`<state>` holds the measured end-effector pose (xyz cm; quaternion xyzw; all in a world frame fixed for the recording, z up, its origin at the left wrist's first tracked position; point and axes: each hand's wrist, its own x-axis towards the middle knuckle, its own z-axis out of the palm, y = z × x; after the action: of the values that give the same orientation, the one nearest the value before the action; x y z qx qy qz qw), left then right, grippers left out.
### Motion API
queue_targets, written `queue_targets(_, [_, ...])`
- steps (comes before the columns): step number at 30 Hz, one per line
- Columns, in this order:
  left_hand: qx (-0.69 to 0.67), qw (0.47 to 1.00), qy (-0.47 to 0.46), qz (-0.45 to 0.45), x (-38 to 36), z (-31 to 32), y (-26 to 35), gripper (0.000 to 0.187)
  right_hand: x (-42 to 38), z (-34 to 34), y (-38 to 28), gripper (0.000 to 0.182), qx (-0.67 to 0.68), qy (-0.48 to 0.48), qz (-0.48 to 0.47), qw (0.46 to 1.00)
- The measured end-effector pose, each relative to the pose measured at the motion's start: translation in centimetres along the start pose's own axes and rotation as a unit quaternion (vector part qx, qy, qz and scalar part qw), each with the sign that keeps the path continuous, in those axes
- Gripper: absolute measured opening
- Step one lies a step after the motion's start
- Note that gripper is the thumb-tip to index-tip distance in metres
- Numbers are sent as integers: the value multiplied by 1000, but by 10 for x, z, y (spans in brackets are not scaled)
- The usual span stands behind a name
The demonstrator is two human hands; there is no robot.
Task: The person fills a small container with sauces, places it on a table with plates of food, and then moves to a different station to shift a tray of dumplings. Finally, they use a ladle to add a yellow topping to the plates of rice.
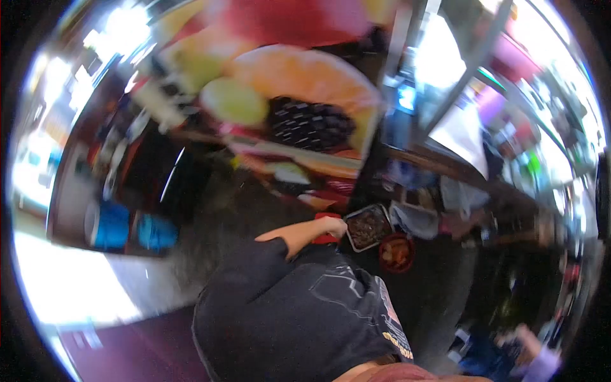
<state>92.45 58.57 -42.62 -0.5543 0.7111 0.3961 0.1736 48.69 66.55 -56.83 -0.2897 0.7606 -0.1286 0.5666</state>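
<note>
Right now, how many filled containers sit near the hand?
2: rectangular tray beside the hand; red bowl at the tray's lower right. The hand may hide another.

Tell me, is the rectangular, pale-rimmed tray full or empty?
Not empty: dark brown contents spread across the tray; blur hides how full.

The single camera, worn on the head, looks forward and down over the black clothing (273, 312) to the hand (332, 226), which appears small, near the middle of this wide, round view.
</note>
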Motion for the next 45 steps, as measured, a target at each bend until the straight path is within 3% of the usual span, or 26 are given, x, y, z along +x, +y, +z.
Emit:
queue_targets(1, [-170,973,-107,-117,11,47,-51,16,0,1,-9,37,-29,-17,-7,999])
queue_targets(3, [-218,958,-57,-179,23,164,-145,18,-2,5,-26,35,-79,-47,-24,995])
queue_targets(5, [-238,940,-21,-243,-99,139,-115,5,6,7,-38,34,-118,-75,-38,989])
queue_targets(7, [-301,907,32,-292,-152,150,-86,13,9,7,-44,32,-148,-97,-51,983])
queue_targets(10, [-641,677,35,-361,-190,178,-64,23,12,10,-52,30,-187,-130,-79,970])
queue_targets(12, [-665,658,34,-351,-189,226,-56,30,11,12,-53,28,-206,-154,-98,961])
queue_targets(14, [-667,657,40,-349,-185,267,-44,30,9,17,-54,27,-222,-187,-128,948])
queue_targets(17, [-605,714,29,-353,-211,250,12,31,6,21,-47,25,-226,-256,-201,918])
queue_targets(21, [-614,717,47,-328,-196,310,3,24,-12,31,-44,21,-233,-359,-297,854])
queue_targets(23, [-503,826,92,-238,-176,377,-33,21,-26,42,-50,19,-224,-353,-242,876])
queue_targets(24, [-532,799,86,-267,-193,362,-30,21,-32,47,-52,18,-219,-348,-214,886])
queue_targets(26, [-567,740,82,-353,-233,323,-15,21,-26,71,-46,20,-137,-332,2,933])
queue_targets(27, [-542,751,80,-368,-246,315,-14,21,-42,80,-49,23,-220,-287,-32,932])
queue_targets(28, [-496,784,77,-366,-256,310,-14,22,-56,91,-48,27,-300,-241,-72,920])
queue_targets(30, [-191,955,65,-218,-260,347,-43,23,-85,117,-50,32,-428,-155,-100,885])
queue_targets(31, [-26,990,53,-132,-265,367,-54,24,-84,129,-46,33,-455,-138,-92,875])
queue_targets(33, [-112,971,176,-112,-297,400,-74,25,-54,157,-26,36,-478,-142,-52,865])
queue_targets(34, [-152,955,234,-101,-316,416,-85,26,-41,175,-15,37,-478,-153,-36,864])
queue_targets(35, [-255,928,205,-181,-331,431,-95,25,-35,196,-6,39,-476,-164,-31,863])
queue_targets(36, [-446,826,240,-247,-361,434,-107,25,-33,223,0,40,-466,-175,-31,867])
queue_targets(37, [-617,679,265,-297,-398,429,-105,25,-42,253,2,41,-454,-188,-46,870])
queue_targets(38, [-757,493,276,-328,-427,429,-103,26,-52,283,4,41,-441,-201,-60,872])
queue_targets(39, [-810,380,272,-354,-447,440,-106,29,-62,314,-2,42,-436,-213,-76,871])
queue_targets(42, [-741,415,375,-373,-474,546,-141,25,-107,436,-22,45,-418,-261,-122,861])
queue_targets(43, [-749,380,378,-390,-490,549,-139,24,-122,480,-28,46,-407,-278,-136,859])
queue_targets(45, [-763,319,373,-421,-517,553,-131,23,-157,557,-39,44,-434,-392,-167,794])
